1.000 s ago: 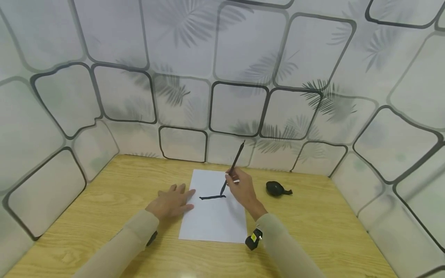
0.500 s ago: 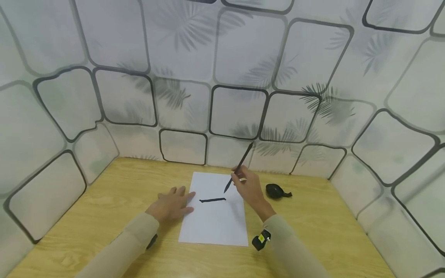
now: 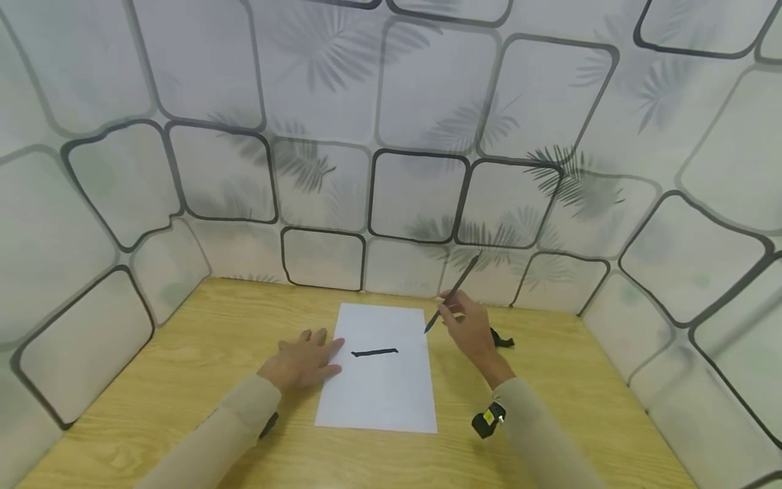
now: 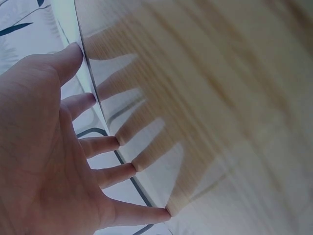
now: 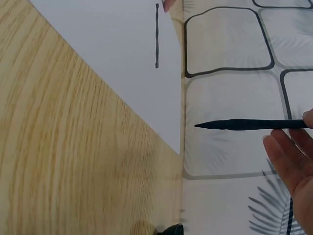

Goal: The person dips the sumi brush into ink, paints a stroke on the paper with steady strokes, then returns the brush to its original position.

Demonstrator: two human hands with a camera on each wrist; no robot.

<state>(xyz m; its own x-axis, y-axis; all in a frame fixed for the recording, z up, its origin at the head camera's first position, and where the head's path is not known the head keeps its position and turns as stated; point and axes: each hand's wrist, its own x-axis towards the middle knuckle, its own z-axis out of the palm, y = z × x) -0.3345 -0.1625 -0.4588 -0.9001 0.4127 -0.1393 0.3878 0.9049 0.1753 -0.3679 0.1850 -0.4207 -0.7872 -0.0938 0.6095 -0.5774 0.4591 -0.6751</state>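
My right hand (image 3: 472,334) pinches a slim black writing brush (image 3: 463,277) between thumb and fingers. The brush leans, its tapered tip low, over the right edge of a white paper sheet (image 3: 381,401). One short black stroke (image 3: 375,352) lies across the upper middle of the paper. In the right wrist view the brush (image 5: 239,124) points toward the paper's corner, tip off the surface. On the paper's left edge my left hand (image 3: 302,360) rests with fingers spread; its left wrist view shows the straight fingers (image 4: 110,175) touching the wooden surface.
A small black object with a narrow neck (image 3: 504,342) lies on the table, mostly hidden behind my right hand. The wooden table (image 3: 214,353) ends at a patterned wall covering (image 3: 324,257) at the back and sides.
My right hand has lifted the brush from the stroke's right end and moved right, off toward the paper's edge, now covering much of the black object. The left hand stays put.
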